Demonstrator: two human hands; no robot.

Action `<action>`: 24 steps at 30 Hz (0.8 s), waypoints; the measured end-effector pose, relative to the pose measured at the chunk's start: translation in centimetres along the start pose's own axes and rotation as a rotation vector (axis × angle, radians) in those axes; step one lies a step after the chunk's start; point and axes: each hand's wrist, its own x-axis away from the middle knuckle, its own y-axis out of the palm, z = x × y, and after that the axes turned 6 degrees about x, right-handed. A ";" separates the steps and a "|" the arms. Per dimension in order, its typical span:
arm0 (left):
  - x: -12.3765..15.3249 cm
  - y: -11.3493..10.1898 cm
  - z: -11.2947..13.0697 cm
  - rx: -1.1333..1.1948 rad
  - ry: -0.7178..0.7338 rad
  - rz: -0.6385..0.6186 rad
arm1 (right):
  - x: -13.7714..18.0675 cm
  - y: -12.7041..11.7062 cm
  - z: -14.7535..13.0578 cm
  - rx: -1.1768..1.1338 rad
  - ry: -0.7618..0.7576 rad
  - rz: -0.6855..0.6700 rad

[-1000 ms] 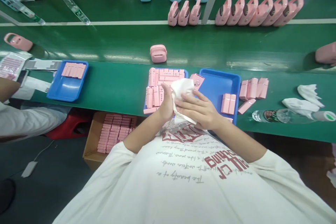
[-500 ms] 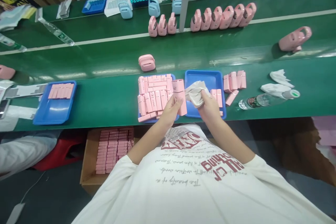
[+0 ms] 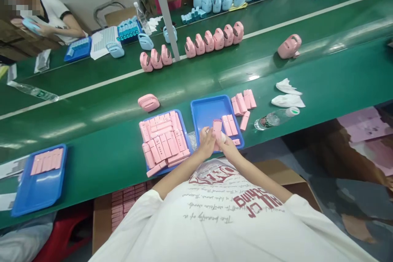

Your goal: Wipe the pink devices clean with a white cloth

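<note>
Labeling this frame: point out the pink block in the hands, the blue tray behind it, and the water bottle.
pink block (image 3: 217, 126), head view, upper face above the fingers.
blue tray (image 3: 205, 112), head view, bare floor of the tray.
water bottle (image 3: 273, 118), head view, middle of the clear body lying on its side.

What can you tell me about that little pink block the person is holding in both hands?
The pink block is a small rectangular piece with rounded edges, smooth and matte like plastic. It stands roughly upright over the near edge of the blue tray. The left hand grips it from one side, the right hand from the other, with a bit of white cloth pressed against it. Its markings are too small to read.
</note>
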 end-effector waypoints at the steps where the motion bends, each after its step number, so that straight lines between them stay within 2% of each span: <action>1: -0.7 0.5 0.0 -0.011 -0.034 -0.018 | -0.9 -1.2 0.0 0.056 0.014 0.021; 4: -3.3 0.6 0.2 -0.066 -0.117 -0.020 | -4.4 -5.1 -0.4 0.289 0.096 0.128; 6: -5.7 -1.0 0.7 -0.123 -0.152 0.035 | -7.1 -7.8 -0.9 0.474 0.193 0.230; 8: -8.4 -4.1 1.5 -0.197 -0.184 0.124 | -9.6 -10.2 -1.5 0.644 0.306 0.321; 11: -12.6 -10.5 3.0 -0.346 -0.211 0.272 | -12.8 -12.4 -2.2 0.833 0.433 0.382; 14: -15.8 -17.2 3.9 -0.508 -0.257 0.440 | -14.7 -13.3 -2.5 0.949 0.510 0.378; 17: -17.6 -22.0 3.2 -0.619 -0.378 0.601 | -15.4 -13.6 -2.3 1.019 0.532 0.360; 20: -18.2 -24.4 1.2 -0.655 -0.493 0.670 | -15.4 -13.6 -1.7 1.061 0.518 0.346; 24: -18.1 -25.3 -1.2 -0.637 -0.519 0.654 | -15.5 -13.9 -0.9 1.080 0.487 0.355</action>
